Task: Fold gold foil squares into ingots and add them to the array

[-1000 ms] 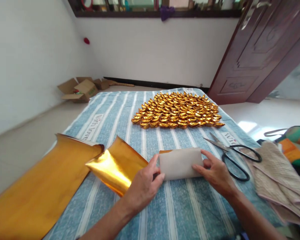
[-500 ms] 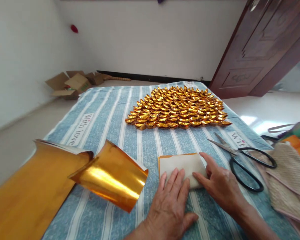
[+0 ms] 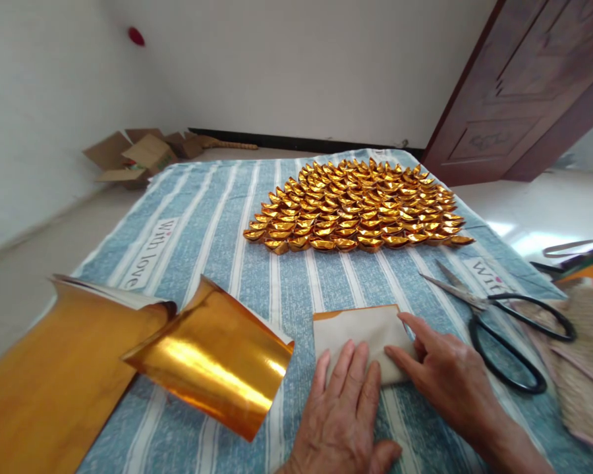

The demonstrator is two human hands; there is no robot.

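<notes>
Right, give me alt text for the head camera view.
Two bare hands, left hand and right hand, press flat on a folded white-backed paper on a blue striped cloth. Curled gold foil sheets lie left, black scissors right, rows of folded gold ingots beyond.

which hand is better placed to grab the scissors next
Right. The right hand rests on the folded paper's right edge, beside the scissors. The left hand lies flat on the paper, farther away, likely pinning it.
</notes>
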